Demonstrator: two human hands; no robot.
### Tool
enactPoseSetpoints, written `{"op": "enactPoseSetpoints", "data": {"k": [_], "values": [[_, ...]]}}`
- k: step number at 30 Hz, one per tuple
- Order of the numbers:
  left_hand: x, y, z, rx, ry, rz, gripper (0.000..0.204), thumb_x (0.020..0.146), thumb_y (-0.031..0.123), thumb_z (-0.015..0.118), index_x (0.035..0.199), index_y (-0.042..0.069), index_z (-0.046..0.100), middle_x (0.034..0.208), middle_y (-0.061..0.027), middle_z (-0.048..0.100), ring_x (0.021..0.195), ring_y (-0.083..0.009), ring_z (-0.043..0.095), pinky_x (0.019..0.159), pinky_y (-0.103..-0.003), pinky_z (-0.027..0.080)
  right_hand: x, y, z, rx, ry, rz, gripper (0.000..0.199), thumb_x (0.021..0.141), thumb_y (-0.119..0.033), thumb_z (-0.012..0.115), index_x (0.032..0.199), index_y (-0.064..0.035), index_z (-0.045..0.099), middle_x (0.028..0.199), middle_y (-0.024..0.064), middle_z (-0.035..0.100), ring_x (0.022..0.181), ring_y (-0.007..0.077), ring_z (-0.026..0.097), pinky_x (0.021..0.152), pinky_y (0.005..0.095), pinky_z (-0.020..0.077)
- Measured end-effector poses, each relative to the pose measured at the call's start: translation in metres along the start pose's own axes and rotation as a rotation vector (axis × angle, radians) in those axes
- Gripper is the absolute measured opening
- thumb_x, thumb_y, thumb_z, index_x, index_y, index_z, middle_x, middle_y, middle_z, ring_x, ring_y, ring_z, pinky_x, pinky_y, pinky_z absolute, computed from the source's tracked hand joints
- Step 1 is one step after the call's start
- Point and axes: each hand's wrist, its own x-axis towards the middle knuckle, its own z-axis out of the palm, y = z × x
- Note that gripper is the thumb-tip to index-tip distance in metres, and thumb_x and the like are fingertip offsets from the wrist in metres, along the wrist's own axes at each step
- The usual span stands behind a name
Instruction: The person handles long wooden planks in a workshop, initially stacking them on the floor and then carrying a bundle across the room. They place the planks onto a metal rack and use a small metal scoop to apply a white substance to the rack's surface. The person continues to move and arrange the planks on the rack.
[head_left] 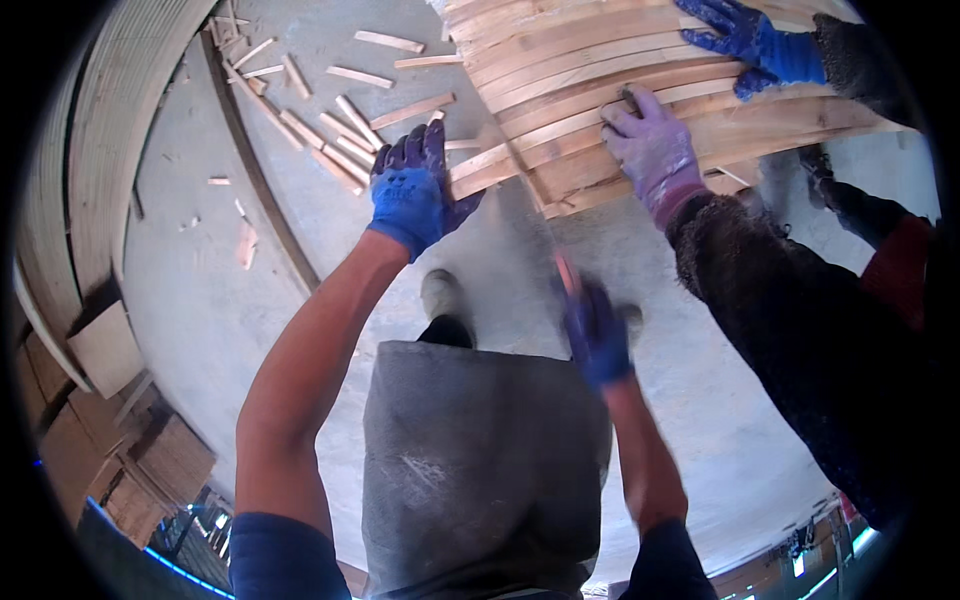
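Note:
My left hand (408, 190), in a blue glove with dark fingers, grips the jutting end of a wooden strip (475, 175) at the left edge of a layered wooden panel (590, 100). My right hand (597, 335), gloved alike and smeared by motion, is closed round a tool with a reddish handle (568, 273). A thin blurred blade seems to run from it up along the panel's cut edge, like a handsaw. A co-worker's light purple glove (655, 150) presses on the panel's near edge, and a blue glove (755, 45) rests farther back.
Several short wooden offcuts (340, 125) lie scattered on the grey floor (190, 290) at the far left. A long dark strip (255, 160) crosses the floor there. Stacked boards (110, 130) line the left side, with brown blocks (170, 460) below. Another person's dark sleeve (780, 290) reaches in from the right.

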Motion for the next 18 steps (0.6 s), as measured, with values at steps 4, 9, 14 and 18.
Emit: {"op": "enactPoseSetpoints", "data": {"k": [4,9,14,18], "values": [[-0.010,-0.003,0.007,-0.024,-0.030,0.010,0.075,0.073,0.047,0.075,0.127,0.000,0.051,0.117,-0.0227,0.060,0.105,-0.0375,0.062,0.090,-0.049,0.048,-0.041,-0.036,-0.025,-0.029,-0.036,-0.084,0.039,0.100,-0.017,0.048,0.135,-0.0013,0.049,0.110,0.0169,0.066,0.092,0.0284,0.066,0.074,0.0403,0.0502],[0.004,-0.007,0.007,-0.117,-0.227,-0.009,0.053,0.077,0.048,0.071,0.106,0.004,0.061,0.079,-0.0190,0.068,0.069,-0.0372,0.069,0.062,-0.048,0.055,0.044,-0.079,-0.001,-0.331,0.098,-0.244,0.026,0.095,-0.021,0.055,0.112,-0.0024,0.059,0.090,0.0185,0.065,0.071,0.0386,0.063,0.060,0.0416,0.0470],[-0.002,-0.014,0.011,-0.100,-0.134,0.017,0.050,0.080,0.048,0.069,0.102,0.004,0.060,0.070,-0.0168,0.068,0.063,-0.0365,0.068,0.057,-0.047,0.054,-0.098,-0.018,-0.034,-0.037,0.035,-0.063,0.032,0.097,-0.010,0.052,0.129,-0.0016,0.057,0.111,0.0135,0.068,0.098,0.0231,0.067,0.082,0.0337,0.0514],[0.003,-0.014,0.015,-0.179,-0.183,0.012,0.051,0.078,0.050,0.070,0.102,0.006,0.061,0.074,-0.0165,0.068,0.067,-0.0361,0.069,0.058,-0.046,0.054,0.020,-0.070,-0.012,-0.184,0.015,-0.157,0.025,0.095,-0.015,0.055,0.116,-0.0020,0.056,0.101,0.0165,0.064,0.084,0.0295,0.062,0.075,0.0369,0.0486]]}}
